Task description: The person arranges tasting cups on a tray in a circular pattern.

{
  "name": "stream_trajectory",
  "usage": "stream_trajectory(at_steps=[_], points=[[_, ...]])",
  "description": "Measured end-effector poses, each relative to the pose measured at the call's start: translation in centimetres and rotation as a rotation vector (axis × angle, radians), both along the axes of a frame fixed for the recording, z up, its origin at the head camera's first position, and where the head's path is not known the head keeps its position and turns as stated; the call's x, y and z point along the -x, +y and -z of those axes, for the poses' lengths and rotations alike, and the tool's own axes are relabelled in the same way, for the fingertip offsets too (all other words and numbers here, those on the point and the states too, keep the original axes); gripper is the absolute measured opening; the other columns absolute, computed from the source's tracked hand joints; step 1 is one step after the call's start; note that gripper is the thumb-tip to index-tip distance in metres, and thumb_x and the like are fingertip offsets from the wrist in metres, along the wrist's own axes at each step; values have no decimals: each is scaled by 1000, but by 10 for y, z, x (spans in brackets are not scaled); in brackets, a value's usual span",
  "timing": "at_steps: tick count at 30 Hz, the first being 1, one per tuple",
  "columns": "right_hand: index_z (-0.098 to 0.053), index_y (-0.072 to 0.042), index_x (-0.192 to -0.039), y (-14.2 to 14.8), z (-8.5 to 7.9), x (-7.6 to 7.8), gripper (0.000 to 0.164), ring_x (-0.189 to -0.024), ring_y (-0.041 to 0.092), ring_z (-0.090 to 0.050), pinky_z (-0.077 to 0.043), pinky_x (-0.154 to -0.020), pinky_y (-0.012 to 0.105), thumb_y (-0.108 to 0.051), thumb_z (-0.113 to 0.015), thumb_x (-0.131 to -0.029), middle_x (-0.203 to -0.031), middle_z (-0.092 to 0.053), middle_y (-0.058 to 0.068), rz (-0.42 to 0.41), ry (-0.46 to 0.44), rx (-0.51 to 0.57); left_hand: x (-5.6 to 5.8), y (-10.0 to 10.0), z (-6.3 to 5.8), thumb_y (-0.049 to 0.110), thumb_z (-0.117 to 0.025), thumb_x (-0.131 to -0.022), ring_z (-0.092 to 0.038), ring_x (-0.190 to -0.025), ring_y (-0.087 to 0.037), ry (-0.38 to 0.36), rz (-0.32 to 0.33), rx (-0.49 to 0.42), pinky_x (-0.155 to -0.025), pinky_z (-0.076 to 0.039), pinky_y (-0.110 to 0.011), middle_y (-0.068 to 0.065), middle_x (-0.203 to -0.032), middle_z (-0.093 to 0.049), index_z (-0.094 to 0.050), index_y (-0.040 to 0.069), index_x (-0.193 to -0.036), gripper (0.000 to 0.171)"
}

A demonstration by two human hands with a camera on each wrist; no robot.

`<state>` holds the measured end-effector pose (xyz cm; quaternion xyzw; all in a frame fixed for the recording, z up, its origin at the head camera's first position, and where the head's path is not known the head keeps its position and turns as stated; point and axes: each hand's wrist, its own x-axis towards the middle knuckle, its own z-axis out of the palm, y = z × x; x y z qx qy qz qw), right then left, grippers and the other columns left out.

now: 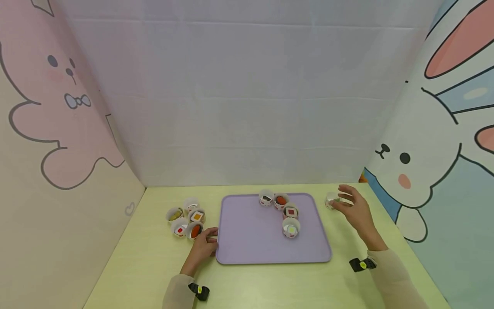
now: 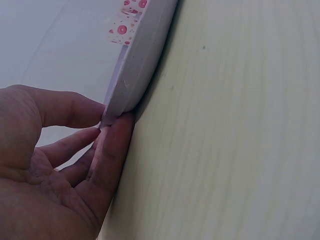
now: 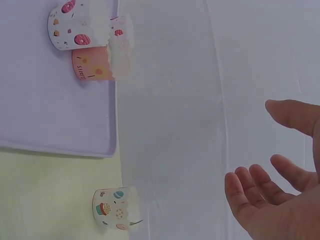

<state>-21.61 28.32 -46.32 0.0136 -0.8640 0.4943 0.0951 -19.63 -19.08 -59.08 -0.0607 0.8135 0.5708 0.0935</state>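
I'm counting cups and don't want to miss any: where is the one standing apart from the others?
In the head view, the lone cup stands right of the purple tray, near the back edge of the table, beside the right hand.

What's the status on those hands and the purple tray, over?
Left hand pinching edge of purple tray. Right hand open near lone cup. Four cups on tray. Five cups clustered by left hand, possibly in the way leftward.
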Motion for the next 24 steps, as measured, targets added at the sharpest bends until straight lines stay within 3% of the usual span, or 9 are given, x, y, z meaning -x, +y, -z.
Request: stream_trajectory(at_steps=[4,8,10,13,24], points=[[-34,-12,-151,5,1,3,71,-119,1,-48,-45,-86,8,-32,-67,-92,-152,-39,15,24,-39,-21,0,0,0,-5,-62,-81,-59,-93,-20,-4,-2,5,-60,-57,-34,-17,-123,-61,-55,1,-133,54],[-24,-12,-156,9,2,8,81,-134,35,-41,-47,-100,36,-36,-67,-92,-158,-28,18,8,-78,5,0,0,1,-4,-62,-81,-59,-94,-21,-6,-2,0,-61,-58,-34,-17,-123,-61,-55,1,-133,53],[-20,-12,-157,11,3,10,84,-138,42,-35,-42,-104,50,-35,-68,-92,-160,-24,19,-2,-86,34,0,0,1,-4,-62,-81,-59,-95,-21,-6,-2,-3,-61,-58,-34,-17,-124,-61,-55,1,-133,53],[-17,-12,-157,14,6,13,86,-141,45,-29,-36,-108,58,-35,-68,-91,-161,-20,20,-7,-94,59,0,0,1,-4,-62,-81,-58,-96,-21,-8,-1,-4,-62,-58,-35,-17,-124,-61,-55,1,-134,53],[-11,-9,-158,27,24,31,91,-144,45,-23,-29,-113,60,-31,-69,-91,-162,-14,21,32,-124,78,0,0,1,-5,-62,-81,-59,-95,-21,-7,-2,-4,-61,-58,-34,-17,-123,-61,-55,1,-133,53]])
